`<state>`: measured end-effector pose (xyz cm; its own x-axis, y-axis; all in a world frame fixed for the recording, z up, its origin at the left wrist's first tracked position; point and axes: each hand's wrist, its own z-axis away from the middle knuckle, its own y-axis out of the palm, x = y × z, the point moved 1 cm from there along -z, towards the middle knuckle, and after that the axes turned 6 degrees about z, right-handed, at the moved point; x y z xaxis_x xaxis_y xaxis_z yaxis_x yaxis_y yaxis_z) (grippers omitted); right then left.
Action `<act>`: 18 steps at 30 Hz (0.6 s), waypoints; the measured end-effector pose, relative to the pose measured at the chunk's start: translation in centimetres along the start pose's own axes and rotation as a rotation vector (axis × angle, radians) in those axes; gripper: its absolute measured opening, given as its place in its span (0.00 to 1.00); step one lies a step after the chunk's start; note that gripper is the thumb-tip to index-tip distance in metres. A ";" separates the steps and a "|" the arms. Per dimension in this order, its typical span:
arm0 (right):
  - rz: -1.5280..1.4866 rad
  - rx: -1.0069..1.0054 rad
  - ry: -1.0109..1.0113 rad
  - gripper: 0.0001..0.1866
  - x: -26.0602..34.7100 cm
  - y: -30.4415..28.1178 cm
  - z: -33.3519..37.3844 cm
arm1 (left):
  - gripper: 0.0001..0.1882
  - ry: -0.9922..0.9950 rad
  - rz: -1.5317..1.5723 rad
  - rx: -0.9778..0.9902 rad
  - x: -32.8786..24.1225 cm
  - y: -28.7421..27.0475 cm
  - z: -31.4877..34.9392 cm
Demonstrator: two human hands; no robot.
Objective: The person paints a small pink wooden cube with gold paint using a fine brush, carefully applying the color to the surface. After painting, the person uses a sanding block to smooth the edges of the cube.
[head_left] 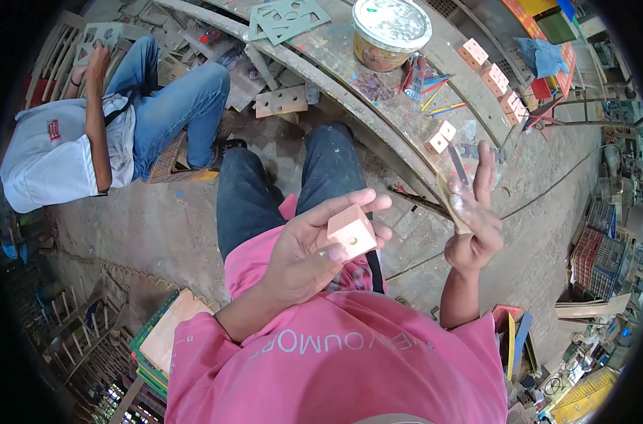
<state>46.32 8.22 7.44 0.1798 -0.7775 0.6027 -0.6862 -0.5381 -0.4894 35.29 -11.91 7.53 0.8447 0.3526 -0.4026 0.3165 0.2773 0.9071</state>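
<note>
My left hand [304, 244] is closed round a small wooden die-like block [352, 240] with pinkish-orange sides. One pale face carrying a single round hollow points toward me, and the thumb presses beside it. To the right, my right hand [477, 222] is raised by the table edge, pinching a thin tan sheet [452, 205], whose material I cannot make out. Its index finger stretches upward. Just beyond that hand, a similar block [440, 136] rests on the table near a flat metal blade [458, 166].
On the long worn table [321, 60] stand a paint bucket [392, 32], several pens and pencils [434, 92], green cut-out sheets [290, 20] and more dotted blocks [494, 79]. A seated person [88, 138] works at left. A holed board [281, 102] lies below the table.
</note>
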 end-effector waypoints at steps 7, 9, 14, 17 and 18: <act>-0.025 0.177 -0.050 0.12 2.5 -0.1 -1.8 | 0.31 -0.051 -0.015 -0.081 0.3 0.5 0.3; -0.024 0.224 -0.162 0.11 3.2 0.6 -2.3 | 0.28 -0.083 -0.041 -0.060 0.2 0.5 0.4; 0.262 0.445 -0.347 0.09 2.1 1.4 -3.9 | 0.27 -0.132 -0.107 -0.045 0.2 0.3 0.9; 0.373 0.411 -0.256 0.06 1.2 0.2 -4.7 | 0.27 -0.089 -0.120 -0.055 0.3 0.2 1.2; 0.254 0.346 -0.211 0.07 2.5 0.1 -4.1 | 0.27 -0.071 -0.136 -0.068 0.4 0.0 1.2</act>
<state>43.86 7.58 11.49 0.2004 -0.9282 0.3136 -0.4587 -0.3717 -0.8071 36.17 -12.81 7.48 0.8254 0.2444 -0.5090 0.4018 0.3791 0.8336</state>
